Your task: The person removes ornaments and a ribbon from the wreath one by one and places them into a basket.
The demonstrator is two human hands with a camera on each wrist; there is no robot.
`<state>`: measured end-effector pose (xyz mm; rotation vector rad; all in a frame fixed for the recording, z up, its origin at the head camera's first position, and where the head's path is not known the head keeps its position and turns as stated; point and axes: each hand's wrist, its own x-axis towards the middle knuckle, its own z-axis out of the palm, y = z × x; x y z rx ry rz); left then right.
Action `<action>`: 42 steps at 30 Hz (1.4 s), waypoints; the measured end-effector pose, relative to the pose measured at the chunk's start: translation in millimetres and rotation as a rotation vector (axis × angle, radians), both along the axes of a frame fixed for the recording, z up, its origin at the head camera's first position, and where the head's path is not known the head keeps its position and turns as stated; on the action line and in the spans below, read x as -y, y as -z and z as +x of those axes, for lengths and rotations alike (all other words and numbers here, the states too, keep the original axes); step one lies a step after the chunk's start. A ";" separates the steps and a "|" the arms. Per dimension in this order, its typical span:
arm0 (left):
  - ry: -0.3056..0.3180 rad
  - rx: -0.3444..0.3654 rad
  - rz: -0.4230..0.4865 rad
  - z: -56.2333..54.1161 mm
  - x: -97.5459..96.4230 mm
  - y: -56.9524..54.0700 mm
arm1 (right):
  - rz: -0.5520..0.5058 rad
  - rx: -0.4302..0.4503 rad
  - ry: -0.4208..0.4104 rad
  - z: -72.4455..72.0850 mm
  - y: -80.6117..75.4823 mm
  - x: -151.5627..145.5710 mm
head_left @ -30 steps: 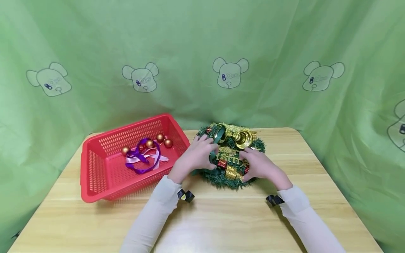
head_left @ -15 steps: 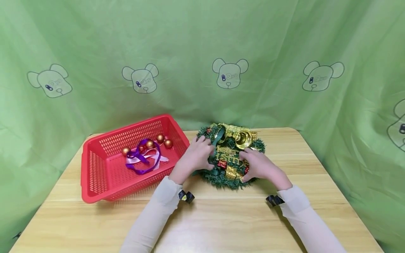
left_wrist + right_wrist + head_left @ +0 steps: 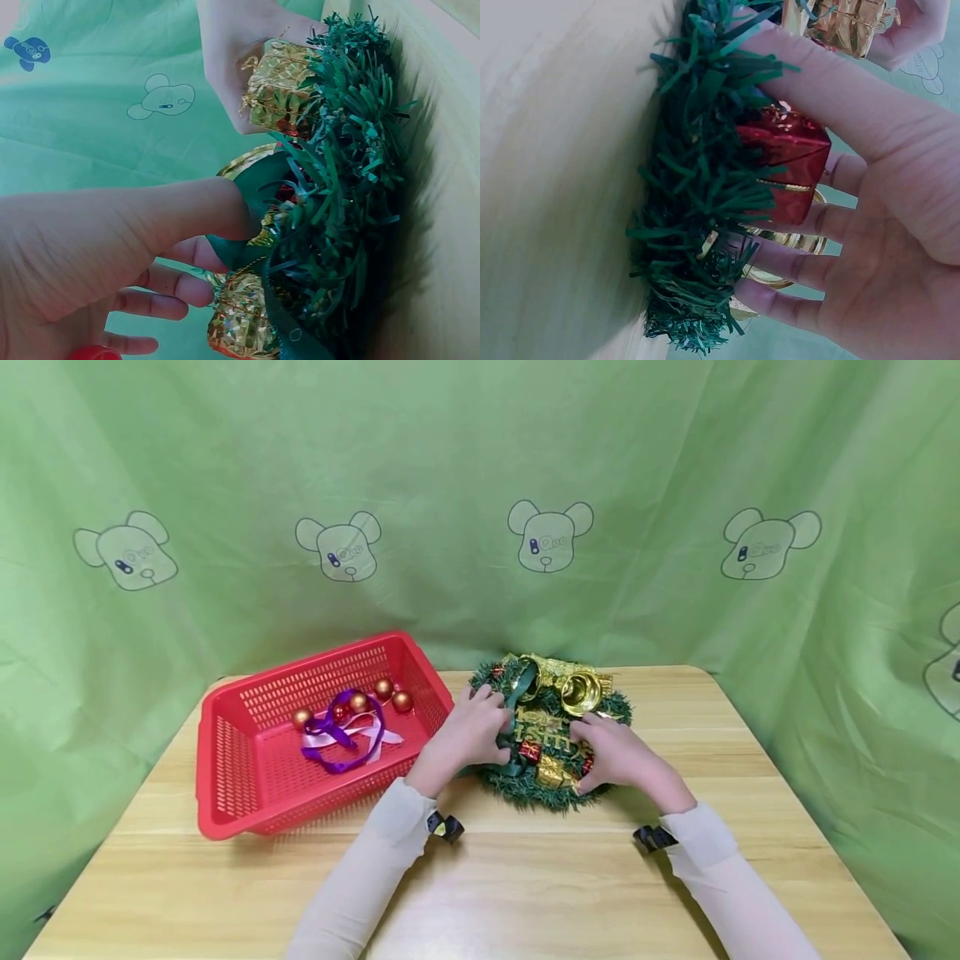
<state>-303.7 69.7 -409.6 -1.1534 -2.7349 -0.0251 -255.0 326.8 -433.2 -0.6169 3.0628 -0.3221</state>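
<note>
A green tinsel Christmas wreath (image 3: 517,793) lies on the table, with gold lettering (image 3: 546,733), two gold bells, and small gold and red gift boxes on it. At its left side is my left hand (image 3: 468,727), fingers spread; in the left wrist view the thumb (image 3: 202,214) touches the green ribbon (image 3: 262,184), near a gold gift box (image 3: 244,315). My right hand (image 3: 618,752) spans the right side of the wreath. In the right wrist view its thumb and fairly straight fingertips go into the tinsel (image 3: 697,172), around a red gift box (image 3: 791,161).
A red plastic basket (image 3: 262,822) stands left of the wreath. Inside are several gold balls (image 3: 402,700), a purple ribbon (image 3: 341,767) and a pale pink ribbon (image 3: 386,737). The wooden table (image 3: 540,885) reaches back to a green curtain (image 3: 450,452) with printed bear heads.
Both hands stay at the sides of the wreath, almost still. The whole head view has shifted slightly.
</note>
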 end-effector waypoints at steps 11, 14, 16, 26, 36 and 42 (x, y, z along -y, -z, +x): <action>-0.021 0.007 -0.001 0.7 -1.0 0.6 | -0.003 -0.006 0.001 2.0 -2.1 0.5; -0.014 0.001 0.006 0.1 -0.7 1.6 | -0.002 -0.004 0.003 2.5 -2.0 0.7; -0.006 -0.005 0.018 -0.8 -0.7 2.6 | -0.002 -0.001 0.005 2.4 -1.8 0.6; 0.024 -0.046 0.053 -3.7 -0.1 5.6 | 0.009 -0.001 0.006 3.4 -3.5 1.1; 0.033 -0.048 0.071 -2.7 1.2 8.7 | 0.025 -0.009 0.038 7.9 -3.3 5.0; 0.035 -0.056 0.070 -2.9 1.7 8.1 | 0.033 -0.007 0.031 8.6 -4.7 5.0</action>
